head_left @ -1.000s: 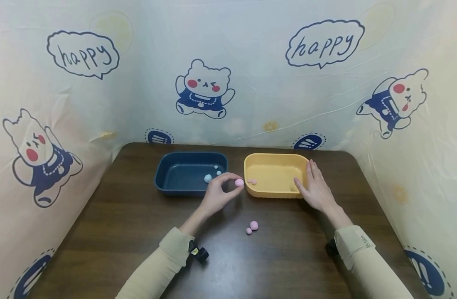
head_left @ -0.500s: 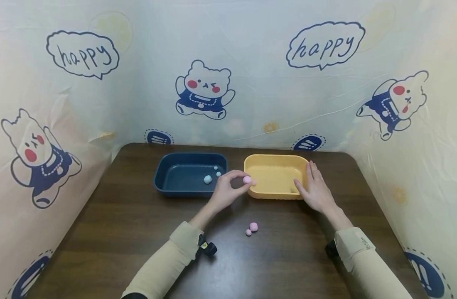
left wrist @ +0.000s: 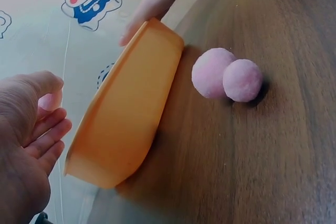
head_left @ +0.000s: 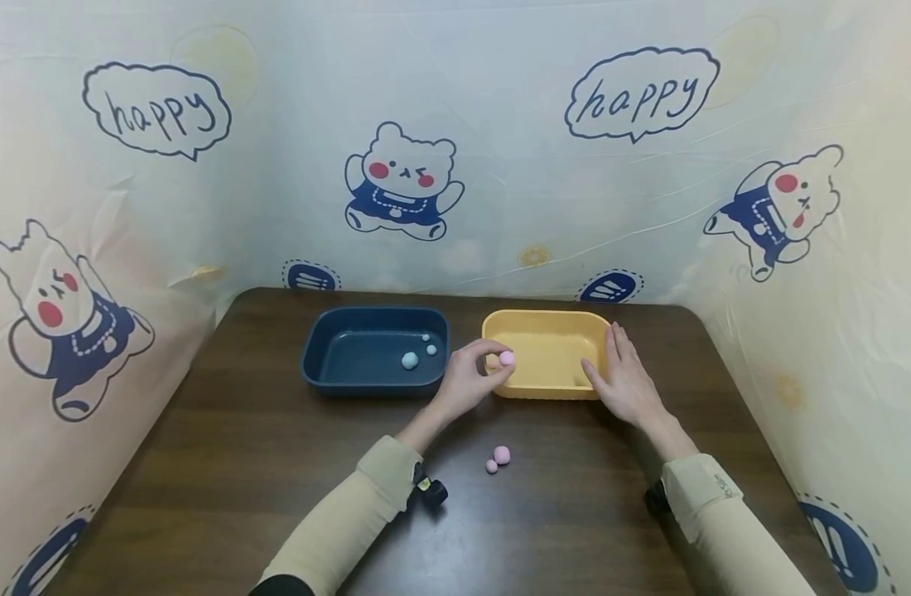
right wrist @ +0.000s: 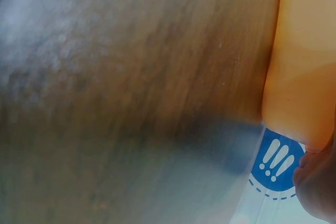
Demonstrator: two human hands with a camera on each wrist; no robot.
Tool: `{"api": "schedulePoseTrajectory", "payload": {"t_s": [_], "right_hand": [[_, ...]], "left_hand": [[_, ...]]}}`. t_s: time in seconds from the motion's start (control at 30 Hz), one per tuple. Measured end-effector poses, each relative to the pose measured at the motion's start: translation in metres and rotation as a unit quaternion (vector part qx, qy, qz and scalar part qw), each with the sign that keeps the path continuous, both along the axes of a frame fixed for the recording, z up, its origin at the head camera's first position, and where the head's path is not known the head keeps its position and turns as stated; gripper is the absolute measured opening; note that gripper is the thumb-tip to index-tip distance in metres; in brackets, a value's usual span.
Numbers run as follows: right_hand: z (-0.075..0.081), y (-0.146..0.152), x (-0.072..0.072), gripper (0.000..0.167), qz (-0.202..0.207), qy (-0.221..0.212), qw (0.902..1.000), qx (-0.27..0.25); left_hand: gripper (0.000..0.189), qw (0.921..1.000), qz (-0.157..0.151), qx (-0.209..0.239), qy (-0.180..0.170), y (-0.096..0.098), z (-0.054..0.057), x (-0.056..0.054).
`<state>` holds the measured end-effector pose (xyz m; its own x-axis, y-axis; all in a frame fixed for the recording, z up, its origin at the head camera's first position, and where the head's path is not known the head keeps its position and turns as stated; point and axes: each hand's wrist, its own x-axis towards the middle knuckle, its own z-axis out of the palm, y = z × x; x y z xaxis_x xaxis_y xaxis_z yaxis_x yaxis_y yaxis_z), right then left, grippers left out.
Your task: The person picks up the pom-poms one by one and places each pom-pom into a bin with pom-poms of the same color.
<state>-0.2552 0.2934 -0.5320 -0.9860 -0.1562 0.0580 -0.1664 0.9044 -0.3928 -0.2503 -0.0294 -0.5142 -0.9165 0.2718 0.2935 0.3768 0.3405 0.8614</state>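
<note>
My left hand pinches a pink ball between thumb and forefinger, over the left end of the yellow tray. In the left wrist view the same hand half hides that ball, level with the tray's upper rim. My right hand lies along the tray's right end with straight fingers, the thumb reaching over the rim. Two more pink balls, a larger one and a smaller one, sit side by side on the table in front of the tray.
Left of the yellow tray stands a dark blue tray holding a larger pale blue ball and two smaller ones. The brown wooden table is enclosed at the back and sides by a printed curtain.
My left hand has moved right with the pink ball, from the gap between the trays to over the yellow tray. The right hand keeps its place at the tray's end.
</note>
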Motion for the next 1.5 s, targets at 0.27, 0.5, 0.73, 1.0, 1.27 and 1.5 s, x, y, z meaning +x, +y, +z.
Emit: {"api": "schedulePoseTrajectory", "payload": {"t_s": [0.27,0.5,0.73,1.0,1.27,1.5], "right_hand": [[-0.001,0.000,0.000,0.093,-0.001,-0.001,1.0000,0.000],[-0.001,0.000,0.001,0.094,-0.002,-0.007,1.0000,-0.002],[-0.001,-0.001,0.001,0.094,-0.004,-0.004,1.0000,-0.006],[-0.002,0.000,0.000,0.094,-0.002,-0.004,1.0000,-0.003],[-0.001,0.000,-0.002,0.094,-0.001,-0.002,1.0000,-0.002],[-0.001,0.000,-0.001,0.093,0.002,0.002,1.0000,-0.003]], "left_hand": [[0.026,0.9996,-0.004,0.018,-0.021,0.011,0.004,-0.001],[0.028,0.9983,-0.023,0.027,-0.045,0.019,0.002,-0.004],[0.029,0.9990,-0.008,0.007,-0.042,0.028,0.000,-0.010],[0.028,0.9989,0.012,-0.044,0.011,0.040,-0.005,-0.020],[0.034,0.9931,0.027,-0.107,0.040,0.047,0.000,-0.023],[0.046,0.9751,0.042,-0.210,0.057,0.045,0.000,-0.023]]}}
